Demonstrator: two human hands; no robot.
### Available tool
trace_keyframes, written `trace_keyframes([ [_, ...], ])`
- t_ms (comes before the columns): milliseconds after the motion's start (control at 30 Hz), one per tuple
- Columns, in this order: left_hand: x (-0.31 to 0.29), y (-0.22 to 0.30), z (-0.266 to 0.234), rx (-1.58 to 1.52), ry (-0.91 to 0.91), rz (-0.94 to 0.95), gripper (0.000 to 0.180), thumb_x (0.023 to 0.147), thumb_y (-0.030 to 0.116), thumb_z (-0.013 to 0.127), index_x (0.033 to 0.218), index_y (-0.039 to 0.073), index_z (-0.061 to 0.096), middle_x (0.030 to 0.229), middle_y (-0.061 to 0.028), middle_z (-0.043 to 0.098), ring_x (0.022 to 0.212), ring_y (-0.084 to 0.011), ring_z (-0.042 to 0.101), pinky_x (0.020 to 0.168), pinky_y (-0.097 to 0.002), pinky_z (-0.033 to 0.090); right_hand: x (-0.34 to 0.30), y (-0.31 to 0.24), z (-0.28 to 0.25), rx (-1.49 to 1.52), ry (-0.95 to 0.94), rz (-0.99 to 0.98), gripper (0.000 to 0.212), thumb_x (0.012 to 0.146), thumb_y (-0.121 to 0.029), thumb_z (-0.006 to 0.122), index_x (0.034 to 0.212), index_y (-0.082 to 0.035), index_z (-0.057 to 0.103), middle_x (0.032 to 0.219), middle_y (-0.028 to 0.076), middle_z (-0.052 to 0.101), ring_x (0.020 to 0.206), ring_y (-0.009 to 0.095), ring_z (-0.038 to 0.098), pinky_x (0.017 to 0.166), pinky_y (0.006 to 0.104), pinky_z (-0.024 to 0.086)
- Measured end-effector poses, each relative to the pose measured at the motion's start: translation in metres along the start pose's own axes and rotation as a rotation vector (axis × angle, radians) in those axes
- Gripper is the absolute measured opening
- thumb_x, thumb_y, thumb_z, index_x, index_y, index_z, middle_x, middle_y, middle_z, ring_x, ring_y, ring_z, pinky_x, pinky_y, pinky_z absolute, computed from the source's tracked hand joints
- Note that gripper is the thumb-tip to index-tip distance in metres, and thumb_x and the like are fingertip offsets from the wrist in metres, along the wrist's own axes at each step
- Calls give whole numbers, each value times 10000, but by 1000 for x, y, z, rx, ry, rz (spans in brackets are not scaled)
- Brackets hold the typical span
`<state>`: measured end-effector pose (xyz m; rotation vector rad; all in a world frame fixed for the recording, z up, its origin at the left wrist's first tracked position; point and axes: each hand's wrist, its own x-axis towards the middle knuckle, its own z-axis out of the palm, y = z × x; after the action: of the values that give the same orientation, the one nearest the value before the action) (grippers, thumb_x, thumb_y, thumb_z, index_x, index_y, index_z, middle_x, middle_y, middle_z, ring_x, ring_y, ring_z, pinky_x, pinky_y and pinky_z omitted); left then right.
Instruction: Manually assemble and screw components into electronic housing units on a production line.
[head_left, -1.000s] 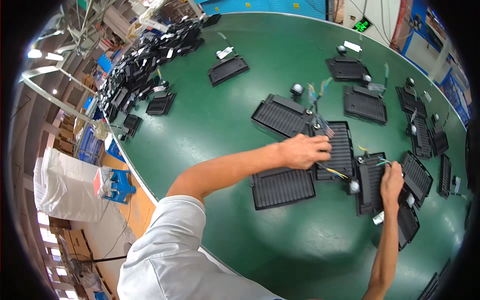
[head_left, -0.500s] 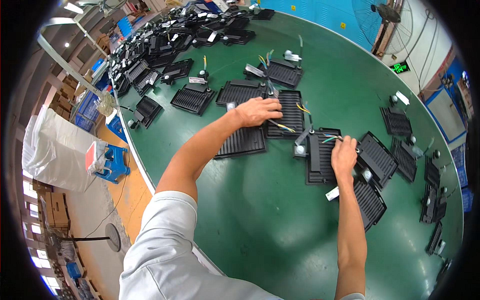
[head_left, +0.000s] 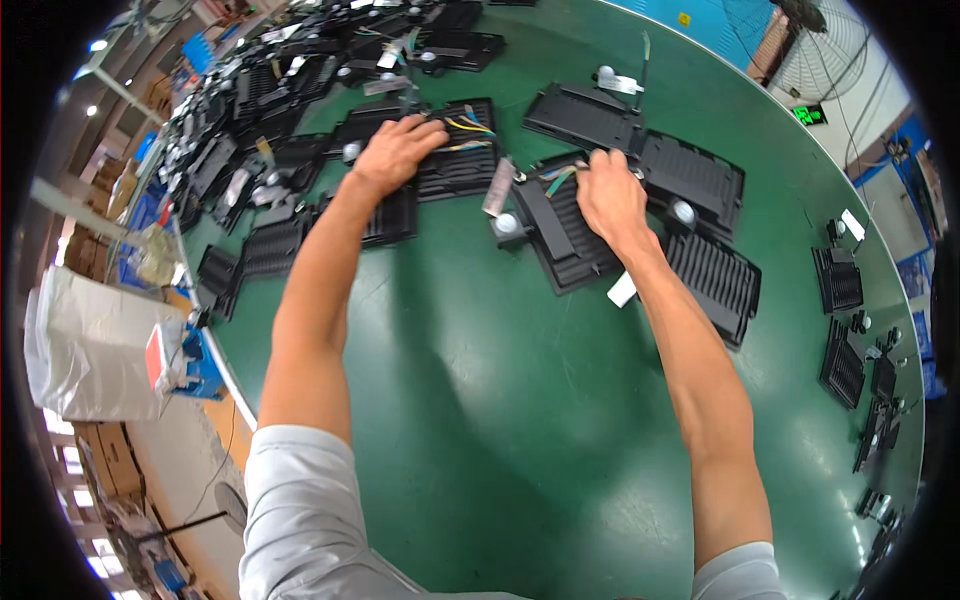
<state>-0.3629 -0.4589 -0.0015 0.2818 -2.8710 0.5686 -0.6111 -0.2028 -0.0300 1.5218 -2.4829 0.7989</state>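
Note:
Black finned floodlights with round white-domed sensors and loose coloured wires lie in overlapping groups on a green table (head_left: 500, 420). My left hand (head_left: 400, 155) curls its fingers over the left group, beside a floodlight (head_left: 460, 175) with yellow wires across its fins. Below its wrist another floodlight (head_left: 390, 222) shows in part. My right hand (head_left: 612, 200) is closed at the upper edge of a nearer floodlight (head_left: 565, 235), close to its wires; the fingertips are partly hidden. More floodlights, one finned unit (head_left: 712, 280) and one beyond (head_left: 690, 175), lie against this group.
A dense pile of floodlights (head_left: 270, 90) covers the far left of the table. Several more (head_left: 838, 278) line the right edge. Left of the table stand a blue stool (head_left: 205, 365) and a large white plastic bag (head_left: 95, 345). A fan (head_left: 820, 65) stands beyond the far edge.
Both hands have moved left and away from me, and the floodlights under them have slid along. The left group now lies close to the pile. My view has shifted somewhat too.

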Motion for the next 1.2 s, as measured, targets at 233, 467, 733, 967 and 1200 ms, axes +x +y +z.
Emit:
trace_keyframes([
  [233, 24, -57, 33, -19, 36, -40, 525, 845, 4, 502, 1337, 181, 556, 1484, 15, 537, 1157, -230, 603, 982, -397, 432, 70, -2, 27, -25, -72, -125, 329, 981, -296, 538, 1075, 16, 585, 1090, 245, 604, 939, 442, 677, 796, 542, 568],
  [467, 13, -36, 8, 135, 176, -247, 738, 747, -24, 643, 1461, 86, 494, 1522, -175, 470, 1433, -410, 363, 1198, -520, 257, 113, -13, 25, 190, -82, -182, 366, 911, -324, 594, 1085, -3, 591, 1139, 261, 615, 1016, 450, 641, 821, 545, 560],
  [733, -9, 281, -92, -538, -118, -251, 748, 903, 448, 610, 1546, 130, 396, 1637, -164, 281, 1532, -443, 134, 1179, -675, 111, 109, 5, 37, -64, 234, -65, 592, 862, -344, 727, 1330, -58, 504, 1241, 244, 524, 1000, 356, 652, 798, 462, 542],
  [967, -32, 251, -74, -485, -124, -210, 674, 947, 471, 579, 1525, 149, 449, 1603, -156, 346, 1491, -424, 252, 1163, -672, 155, 2, 7, -119, 291, 474, -366, 641, 752, -326, 808, 1257, -11, 570, 1238, 185, 585, 1109, 355, 596, 916, 485, 475],
  [1200, -29, 254, -70, -405, -113, -143, 622, 1000, 415, 523, 1554, 156, 410, 1630, -127, 324, 1504, -399, 253, 1170, -646, 161, -371, 279, -351, -203, 415, 401, 662, 832, -342, 788, 1348, -9, 540, 1356, 196, 562, 1301, 358, 512, 1113, 455, 402],
])
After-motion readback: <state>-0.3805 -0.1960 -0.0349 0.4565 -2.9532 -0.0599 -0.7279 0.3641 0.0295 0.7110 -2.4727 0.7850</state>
